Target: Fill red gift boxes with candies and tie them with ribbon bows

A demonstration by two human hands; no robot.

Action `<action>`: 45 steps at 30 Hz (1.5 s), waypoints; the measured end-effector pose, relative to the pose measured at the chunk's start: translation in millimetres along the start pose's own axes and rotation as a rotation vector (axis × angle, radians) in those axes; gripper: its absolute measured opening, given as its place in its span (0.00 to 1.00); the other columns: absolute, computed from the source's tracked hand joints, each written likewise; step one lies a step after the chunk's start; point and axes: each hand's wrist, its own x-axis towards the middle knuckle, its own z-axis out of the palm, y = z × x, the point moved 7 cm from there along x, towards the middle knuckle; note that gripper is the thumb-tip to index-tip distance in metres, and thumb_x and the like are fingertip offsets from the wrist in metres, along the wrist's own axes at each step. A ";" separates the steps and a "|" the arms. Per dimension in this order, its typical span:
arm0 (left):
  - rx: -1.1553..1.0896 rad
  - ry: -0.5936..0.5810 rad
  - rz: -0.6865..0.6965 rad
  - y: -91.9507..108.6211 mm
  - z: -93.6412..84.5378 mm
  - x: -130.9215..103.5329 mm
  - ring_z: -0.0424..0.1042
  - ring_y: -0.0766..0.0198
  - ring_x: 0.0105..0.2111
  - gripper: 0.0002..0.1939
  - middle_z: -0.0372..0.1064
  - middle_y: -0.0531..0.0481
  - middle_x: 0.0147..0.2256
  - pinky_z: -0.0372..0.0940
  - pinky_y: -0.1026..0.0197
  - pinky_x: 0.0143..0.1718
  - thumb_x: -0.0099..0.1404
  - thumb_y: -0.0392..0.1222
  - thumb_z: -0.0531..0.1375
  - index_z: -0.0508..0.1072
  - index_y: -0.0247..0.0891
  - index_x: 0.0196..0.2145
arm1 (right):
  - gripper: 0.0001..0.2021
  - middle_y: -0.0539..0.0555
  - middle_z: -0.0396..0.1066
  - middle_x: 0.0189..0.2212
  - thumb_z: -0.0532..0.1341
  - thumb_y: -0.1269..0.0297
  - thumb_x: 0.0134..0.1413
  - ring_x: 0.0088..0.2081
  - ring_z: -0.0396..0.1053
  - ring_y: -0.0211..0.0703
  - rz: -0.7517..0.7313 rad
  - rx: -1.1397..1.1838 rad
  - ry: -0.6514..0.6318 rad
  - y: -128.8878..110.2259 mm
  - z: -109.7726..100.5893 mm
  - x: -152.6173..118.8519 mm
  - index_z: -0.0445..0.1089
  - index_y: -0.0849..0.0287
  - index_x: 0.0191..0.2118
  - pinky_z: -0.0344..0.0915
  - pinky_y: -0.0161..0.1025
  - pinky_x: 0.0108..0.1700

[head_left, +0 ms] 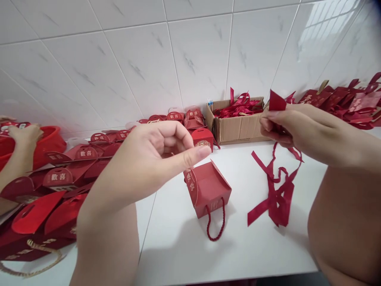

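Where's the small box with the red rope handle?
In the head view, the box sits just right of centre on the white table, between the left hand and the red ribbons below the right hand.

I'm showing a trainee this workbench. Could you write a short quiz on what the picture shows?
1. True or false: the right grip is empty.
2. What fills the cardboard box by the wall?
a) paper cups
b) red ribbons
c) scissors
3. Fill in: the small red box standing on the white table has a handle of twisted ____.

Key:
1. False; it holds a ribbon.
2. b
3. cord (or rope)
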 end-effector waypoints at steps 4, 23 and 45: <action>0.054 0.013 -0.087 -13.0 3.0 6.5 0.69 0.68 0.20 0.13 0.71 0.53 0.20 0.60 0.68 0.18 0.52 0.49 0.67 0.71 0.38 0.24 | 0.15 0.48 0.62 0.23 0.46 0.62 0.65 0.23 0.58 0.33 -0.040 -0.081 -0.029 -10.6 6.5 -2.7 0.63 0.56 0.28 0.55 0.36 0.25; 0.437 -0.145 -0.142 -54.9 31.1 31.5 0.73 0.61 0.31 0.10 0.76 0.51 0.34 0.63 0.63 0.28 0.61 0.45 0.55 0.75 0.42 0.32 | 0.21 0.47 0.56 0.19 0.51 0.48 0.59 0.20 0.51 0.33 -0.052 0.033 -0.673 -14.7 72.1 4.2 0.70 0.58 0.29 0.51 0.35 0.22; 0.558 -0.498 -0.068 -61.8 67.5 23.8 0.73 0.57 0.38 0.11 0.75 0.53 0.40 0.64 0.59 0.36 0.61 0.49 0.55 0.75 0.48 0.36 | 0.21 0.50 0.62 0.25 0.47 0.50 0.61 0.24 0.57 0.36 0.050 -0.096 -0.788 -12.4 98.3 6.1 0.66 0.58 0.28 0.55 0.35 0.26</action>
